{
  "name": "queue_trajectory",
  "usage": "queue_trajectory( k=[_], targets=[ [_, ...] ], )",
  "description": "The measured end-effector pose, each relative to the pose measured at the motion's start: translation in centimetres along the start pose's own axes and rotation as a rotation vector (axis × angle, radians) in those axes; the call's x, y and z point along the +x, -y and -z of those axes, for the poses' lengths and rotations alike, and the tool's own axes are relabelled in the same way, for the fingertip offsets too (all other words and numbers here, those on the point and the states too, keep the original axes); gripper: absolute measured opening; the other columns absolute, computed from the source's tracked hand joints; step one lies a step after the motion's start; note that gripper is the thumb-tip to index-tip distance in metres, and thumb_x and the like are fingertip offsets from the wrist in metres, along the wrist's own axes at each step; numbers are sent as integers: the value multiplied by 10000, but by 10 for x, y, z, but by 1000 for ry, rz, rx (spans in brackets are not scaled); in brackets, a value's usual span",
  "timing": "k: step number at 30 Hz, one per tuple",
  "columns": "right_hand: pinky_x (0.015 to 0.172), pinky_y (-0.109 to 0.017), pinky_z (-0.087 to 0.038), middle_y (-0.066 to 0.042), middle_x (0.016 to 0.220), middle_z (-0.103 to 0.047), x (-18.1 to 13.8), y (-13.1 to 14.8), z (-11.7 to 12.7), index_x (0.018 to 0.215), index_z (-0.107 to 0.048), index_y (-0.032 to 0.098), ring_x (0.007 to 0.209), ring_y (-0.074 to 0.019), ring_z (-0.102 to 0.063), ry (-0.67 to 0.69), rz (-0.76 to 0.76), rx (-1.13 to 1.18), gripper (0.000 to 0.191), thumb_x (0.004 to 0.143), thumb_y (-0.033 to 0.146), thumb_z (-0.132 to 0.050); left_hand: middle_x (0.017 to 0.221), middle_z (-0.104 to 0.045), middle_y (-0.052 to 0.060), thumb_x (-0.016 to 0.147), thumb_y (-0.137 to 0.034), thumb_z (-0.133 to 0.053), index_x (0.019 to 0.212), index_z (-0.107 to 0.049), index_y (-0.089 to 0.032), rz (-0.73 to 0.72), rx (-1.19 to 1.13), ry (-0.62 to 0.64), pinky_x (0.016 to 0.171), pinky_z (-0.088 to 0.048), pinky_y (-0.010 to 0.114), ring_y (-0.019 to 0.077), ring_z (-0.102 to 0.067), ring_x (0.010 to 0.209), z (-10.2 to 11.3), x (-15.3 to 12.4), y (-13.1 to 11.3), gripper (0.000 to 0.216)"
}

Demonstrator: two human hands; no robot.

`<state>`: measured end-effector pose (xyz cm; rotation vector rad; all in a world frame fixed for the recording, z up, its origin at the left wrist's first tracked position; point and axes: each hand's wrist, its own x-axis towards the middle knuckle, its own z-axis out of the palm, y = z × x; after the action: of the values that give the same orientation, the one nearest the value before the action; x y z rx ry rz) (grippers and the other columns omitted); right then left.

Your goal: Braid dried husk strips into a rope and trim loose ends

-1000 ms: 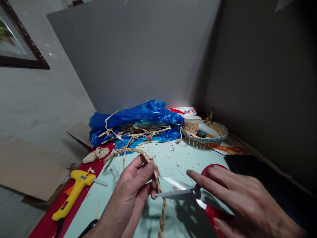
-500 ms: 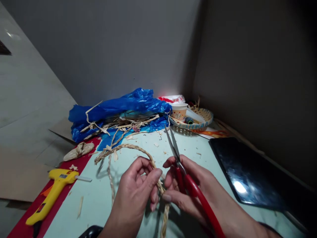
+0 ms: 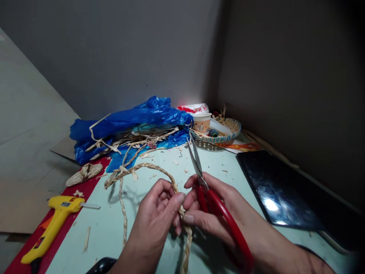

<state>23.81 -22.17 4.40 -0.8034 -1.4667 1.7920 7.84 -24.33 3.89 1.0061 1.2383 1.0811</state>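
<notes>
A braided straw rope curves across the table and runs down between my hands. My left hand pinches it between thumb and fingers. My right hand holds red-handled scissors, their slightly parted blades pointing up and away from the rope. The right thumb and fingertips also touch the rope, just below the left thumb. A thinner twisted strand hangs from the rope's far end, where straw tufts stick out at a join.
A yellow glue gun and a small woven straw piece lie at left. Behind are a blue plastic bag with loose straw and a basket with a paper cup. A black tablet lies at right.
The view has shifted slightly, so the table things appear a little further left and higher. Both hands keep their hold, with the right fingertips close against the rope.
</notes>
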Motion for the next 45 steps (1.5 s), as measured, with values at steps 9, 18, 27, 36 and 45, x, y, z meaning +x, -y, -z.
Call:
queue_trajectory(
  k=[9, 18, 27, 36, 45],
  targets=[
    [700, -266, -481, 25, 735, -616, 3, -7, 7, 952, -491, 191, 736, -156, -632, 96, -34, 148, 293, 795, 236, -733, 550, -548, -46, 865, -334, -626, 748, -529, -194, 118, -155, 81, 537, -406, 210, 87, -488, 495, 0, -2, 1, 207],
    [571, -210, -432, 21, 740, -624, 7, -5, 9, 999, -502, 183, 614, -111, -572, -51, -26, -16, 283, 794, 210, -695, 791, -633, 31, 781, -237, -718, 832, -624, -170, 105, -218, 184, 708, -492, 276, 169, -590, 751, 8, -2, 5, 125],
    [590, -210, -466, 26, 777, -619, 4, -13, 9, 1027, -485, 204, 645, -115, -587, -34, 40, -76, 323, 805, 260, -713, 751, -639, 31, 825, -223, -646, 841, -653, -157, 118, -132, 94, 735, -455, 299, 167, -567, 707, 5, -7, 1, 68],
    [576, -222, -452, 22, 773, -615, -3, -14, 5, 981, -489, 212, 623, -115, -552, -36, 177, -483, 199, 841, 227, -629, 745, -570, 6, 812, -234, -630, 829, -608, -181, 77, 8, 150, 670, -428, 289, 156, -518, 683, 5, -5, -3, 60],
    [624, -244, -457, -5, 849, -625, 9, -8, 37, 1032, -488, 227, 694, -145, -585, -336, 424, -651, 174, 874, 186, -551, 639, -503, -36, 762, -306, -665, 727, -551, -177, 121, 93, 169, 573, -373, 225, 118, -463, 603, 7, -6, -3, 176]
  ],
)
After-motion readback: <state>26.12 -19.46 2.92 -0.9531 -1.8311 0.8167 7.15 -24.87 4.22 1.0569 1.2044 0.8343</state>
